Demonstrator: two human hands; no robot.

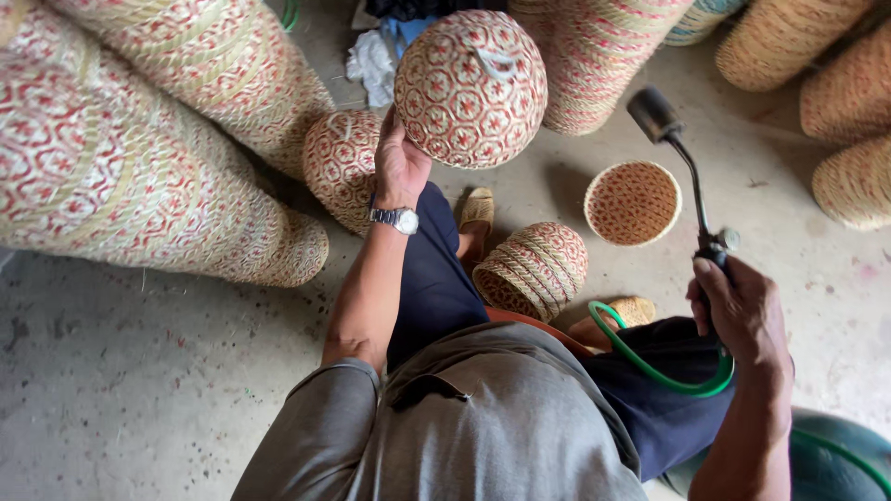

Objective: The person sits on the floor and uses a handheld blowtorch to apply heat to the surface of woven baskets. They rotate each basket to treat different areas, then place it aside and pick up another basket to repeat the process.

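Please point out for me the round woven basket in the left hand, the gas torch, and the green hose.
round woven basket (471, 88), head view, on its patterned bottom.
gas torch (655, 113), head view, on the dark nozzle head.
green hose (650, 369), head view, on the loop over the lap.

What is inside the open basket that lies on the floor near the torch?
Only the open basket's own woven red-patterned bottom shows; nothing lies in it. The floor under it is covered.

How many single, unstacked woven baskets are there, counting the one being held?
3. One basket is held up by the left hand; one sits behind that wrist; an open basket lies on the floor. Stacks may hide more.
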